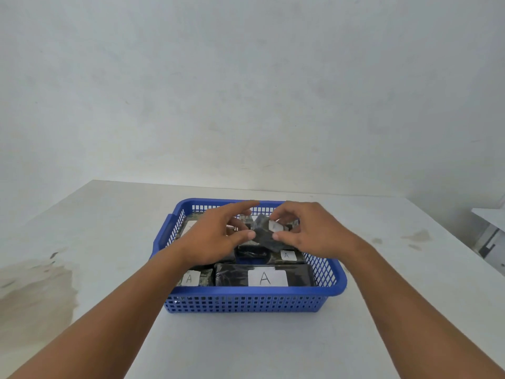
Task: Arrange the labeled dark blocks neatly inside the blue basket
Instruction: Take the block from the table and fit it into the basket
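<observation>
A blue plastic basket (254, 292) stands on the white table (246, 346) and holds several dark wrapped blocks with white "A" labels. A long block (235, 277) lies along the near wall, with a smaller one (202, 277) to its left. Above the basket's middle, a tilted dark block (263, 236) with a white label is held by both hands. My left hand (216, 236) pinches its left end with thumb and fingers, index finger stretched out. My right hand (314, 231) pinches its right end. Blocks beneath the hands are partly hidden.
A bare wall rises behind the table's far edge. Brownish stains mark the table at the left (35, 285) and far right (418, 236). Another pale surface (492, 214) shows at the right edge.
</observation>
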Demonstrator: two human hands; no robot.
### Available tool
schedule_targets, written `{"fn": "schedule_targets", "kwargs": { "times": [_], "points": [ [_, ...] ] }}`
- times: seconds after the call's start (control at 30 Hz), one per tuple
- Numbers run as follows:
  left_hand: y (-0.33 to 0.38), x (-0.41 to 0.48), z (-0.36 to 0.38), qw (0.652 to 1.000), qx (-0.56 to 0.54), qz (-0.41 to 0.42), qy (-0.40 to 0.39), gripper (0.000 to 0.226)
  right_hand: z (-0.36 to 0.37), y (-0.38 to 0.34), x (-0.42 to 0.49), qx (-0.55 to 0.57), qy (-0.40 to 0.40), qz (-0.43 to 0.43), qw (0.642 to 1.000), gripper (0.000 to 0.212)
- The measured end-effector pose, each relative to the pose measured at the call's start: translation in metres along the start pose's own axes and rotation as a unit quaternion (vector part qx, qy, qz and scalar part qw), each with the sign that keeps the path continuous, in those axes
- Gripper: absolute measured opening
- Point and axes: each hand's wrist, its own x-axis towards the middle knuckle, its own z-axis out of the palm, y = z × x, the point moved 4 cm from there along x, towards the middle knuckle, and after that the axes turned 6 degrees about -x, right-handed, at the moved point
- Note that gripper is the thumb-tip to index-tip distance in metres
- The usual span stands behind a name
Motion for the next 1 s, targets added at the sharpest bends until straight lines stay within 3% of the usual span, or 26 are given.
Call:
{"fn": "schedule_targets", "kwargs": {
  "times": [0.33,0.73,1.0],
  "points": [
    [-0.004,-0.005,0.0,0.997,0.055,0.042,0.039,0.03,0.029,0.013,0.002,0.094,-0.055,0.022,0.994,0.034],
    [-0.004,-0.01,0.006,0.985,0.148,0.081,0.017,0.026,0.045,0.012,0.005,-0.023,-0.039,-0.019,0.999,0.033],
    [-0.019,-0.011,0.012,0.974,0.219,-0.003,-0.056,0.029,0.051,0.012,0.005,-0.146,-0.061,-0.082,0.984,0.039]
  ]
}}
